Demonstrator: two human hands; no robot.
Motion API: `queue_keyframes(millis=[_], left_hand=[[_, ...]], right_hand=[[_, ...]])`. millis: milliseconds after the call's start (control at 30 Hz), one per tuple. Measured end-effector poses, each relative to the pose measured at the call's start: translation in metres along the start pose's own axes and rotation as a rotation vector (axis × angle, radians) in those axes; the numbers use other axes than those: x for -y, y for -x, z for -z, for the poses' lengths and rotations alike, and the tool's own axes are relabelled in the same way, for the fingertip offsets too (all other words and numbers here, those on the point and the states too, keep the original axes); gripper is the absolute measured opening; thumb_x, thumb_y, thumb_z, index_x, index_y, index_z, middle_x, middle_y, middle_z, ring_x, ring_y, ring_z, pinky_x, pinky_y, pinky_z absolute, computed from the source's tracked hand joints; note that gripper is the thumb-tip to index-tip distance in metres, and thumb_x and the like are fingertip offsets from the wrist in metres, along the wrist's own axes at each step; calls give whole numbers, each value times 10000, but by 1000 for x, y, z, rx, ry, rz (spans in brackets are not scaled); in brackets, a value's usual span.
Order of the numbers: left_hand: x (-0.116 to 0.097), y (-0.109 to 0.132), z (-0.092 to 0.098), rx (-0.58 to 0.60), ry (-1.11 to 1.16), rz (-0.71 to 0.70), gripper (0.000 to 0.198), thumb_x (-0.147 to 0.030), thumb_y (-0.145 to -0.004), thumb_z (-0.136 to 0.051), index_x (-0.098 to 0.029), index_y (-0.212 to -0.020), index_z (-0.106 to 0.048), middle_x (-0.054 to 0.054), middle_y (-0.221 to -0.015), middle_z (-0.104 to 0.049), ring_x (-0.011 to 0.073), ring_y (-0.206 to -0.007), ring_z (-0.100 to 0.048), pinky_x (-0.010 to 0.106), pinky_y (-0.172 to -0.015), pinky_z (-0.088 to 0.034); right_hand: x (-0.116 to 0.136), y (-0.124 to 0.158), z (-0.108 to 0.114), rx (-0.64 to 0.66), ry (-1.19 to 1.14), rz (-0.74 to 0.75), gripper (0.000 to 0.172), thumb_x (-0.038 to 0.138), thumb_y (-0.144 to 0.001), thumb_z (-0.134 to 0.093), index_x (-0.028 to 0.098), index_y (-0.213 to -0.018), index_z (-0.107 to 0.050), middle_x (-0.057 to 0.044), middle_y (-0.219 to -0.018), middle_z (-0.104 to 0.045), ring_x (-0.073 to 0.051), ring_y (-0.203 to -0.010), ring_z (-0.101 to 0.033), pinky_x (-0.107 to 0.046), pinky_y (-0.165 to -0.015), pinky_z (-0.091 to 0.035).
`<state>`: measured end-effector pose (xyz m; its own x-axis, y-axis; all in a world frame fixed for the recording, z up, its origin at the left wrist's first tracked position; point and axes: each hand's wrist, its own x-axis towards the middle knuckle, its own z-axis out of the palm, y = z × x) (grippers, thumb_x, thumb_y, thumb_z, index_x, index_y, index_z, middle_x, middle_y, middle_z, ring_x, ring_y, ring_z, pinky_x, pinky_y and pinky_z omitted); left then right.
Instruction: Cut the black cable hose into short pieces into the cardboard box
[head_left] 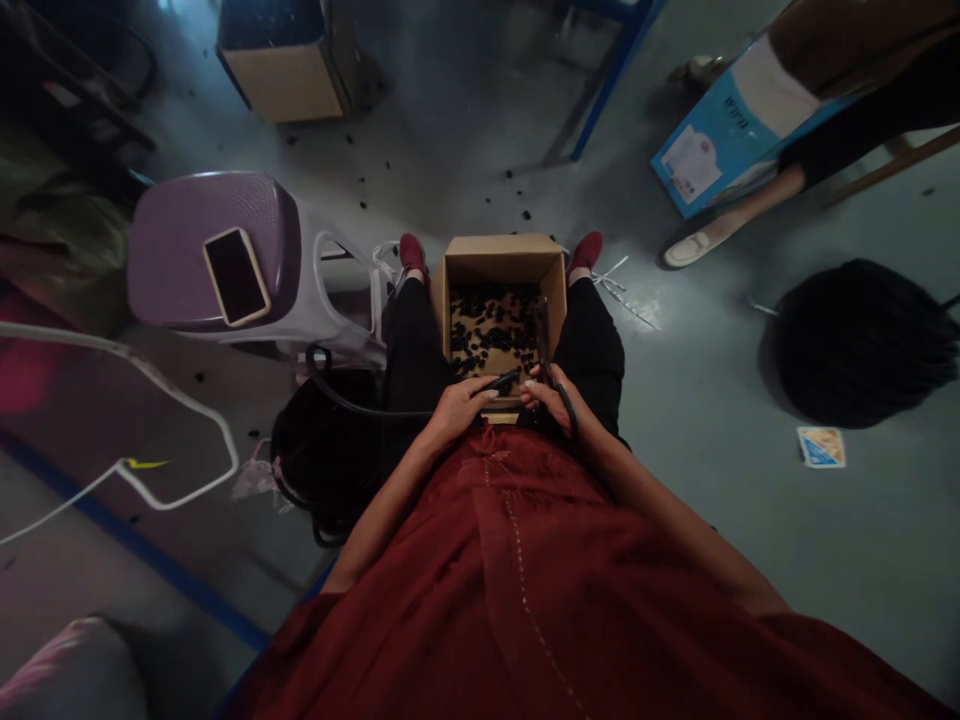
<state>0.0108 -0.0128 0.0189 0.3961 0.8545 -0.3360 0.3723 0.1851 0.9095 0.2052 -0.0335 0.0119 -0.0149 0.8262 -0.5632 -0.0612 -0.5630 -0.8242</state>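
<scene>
My left hand point(459, 408) is closed around a black cable point(367, 408), whose end sticks out over the near edge of an open cardboard box point(504, 245). Beside it, my right hand point(551, 398) grips dark scissors point(543, 335) with the blades pointing away from me over the box. The thumb and fingertips of that hand are close to the cable's end, and I cannot tell whether they touch it. Many short black pieces point(502, 338) lie scattered on the bottom of the box, which sits between my legs.
On my left stands a purple-topped stool point(169, 250) bearing a phone point(237, 277). A black coil point(330, 440) lies below it, another black bundle point(862, 340) to the right. A person's foot point(697, 245) is near a blue box point(750, 130). Black bits dot the floor.
</scene>
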Motion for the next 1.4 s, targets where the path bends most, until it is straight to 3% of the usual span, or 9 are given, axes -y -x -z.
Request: queue_keyframes(millis=[200, 367, 600, 833, 1000, 1167, 1400], left_hand=[[-4, 5, -4, 79, 29, 10, 379, -282, -828, -525, -163, -1179, -603, 59, -1173, -627, 189, -1064, -574, 287, -933, -420], [-4, 7, 6, 151, 46, 73, 411, -289, -830, -512, -140, -1207, -573, 75, -1136, -641, 187, -974, -607, 300, -869, -458], [-14, 9, 10, 185, -110, -7, 390, -273, -815, -538, -192, -1194, -586, 40, -1149, -637, 185, -1028, -586, 274, -904, -427], [-11, 7, 6, -41, -62, -10, 348, -267, -838, -507, -174, -1151, -628, 52, -1111, -655, 172, -970, -607, 272, -893, -434], [-12, 7, 11, -141, 29, 76, 399, -295, -825, -521, -148, -1186, -603, 60, -1002, -684, 154, -832, -620, 263, -806, -463], [-5, 6, 11, -177, 123, 100, 424, -311, -804, -536, -144, -1189, -600, 58, -947, -686, 128, -755, -593, 238, -726, -460], [-1, 4, 12, -174, 136, 103, 437, -316, -806, -520, -129, -1195, -591, 27, -795, -661, 86, -587, -496, 207, -601, -410]], right_hand=[[8, -1, -15, -24, -161, 95, 411, 339, -639, -666, 253, -965, -430, 63, -711, -498, -90, -550, -502, -220, -499, -413], [7, -10, -7, -72, -149, 144, 404, 291, -633, -654, 260, -972, -438, 56, -768, -501, -84, -551, -493, -222, -492, -416], [1, -20, 2, -85, -116, 176, 401, 311, -636, -655, 269, -978, -451, 58, -772, -503, -86, -558, -499, -224, -488, -417], [6, -15, -1, -39, -151, 131, 391, 416, -696, -629, 270, -1002, -435, 51, -741, -527, -102, -584, -526, -238, -521, -449], [5, -3, 8, 27, 12, 56, 423, 511, -714, -587, 231, -990, -431, 3, -803, -574, -111, -616, -541, -254, -556, -467], [-6, 16, 19, 100, 232, -10, 432, 530, -719, -571, 224, -1000, -452, -14, -797, -584, -127, -596, -540, -271, -549, -461], [-4, 31, 32, 219, 513, 25, 424, 524, -771, -530, 225, -1071, -503, -8, -776, -592, -154, -661, -555, -286, -618, -451]])
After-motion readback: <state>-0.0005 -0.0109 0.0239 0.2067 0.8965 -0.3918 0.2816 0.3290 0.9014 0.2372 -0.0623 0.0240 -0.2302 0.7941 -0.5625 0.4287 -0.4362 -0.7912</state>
